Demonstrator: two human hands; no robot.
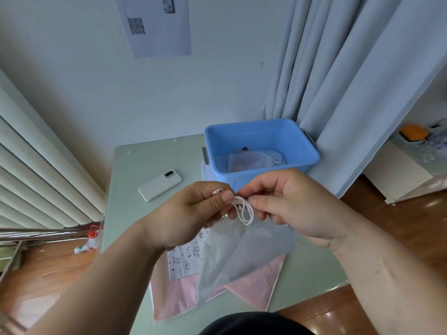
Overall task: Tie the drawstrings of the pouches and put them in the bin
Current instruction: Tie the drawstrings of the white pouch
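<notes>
A translucent white pouch (232,252) hangs in the air above the table, held up by its white drawstring (244,210). My left hand (193,213) pinches one end of the cord between thumb and forefinger. My right hand (285,204) pinches the other part of the cord close beside it, and loops of cord dangle between the two hands. Behind my hands stands the blue bin (312,154), with another white pouch (254,160) lying inside. Under the hanging pouch lie a pink pouch (256,286) and a white pouch printed with cats (183,259).
A white phone (159,184) lies on the pale green table (125,213) to the left of the bin. A radiator stands at the left, grey curtains hang behind the bin, and a spray bottle (89,243) lies on the wooden floor.
</notes>
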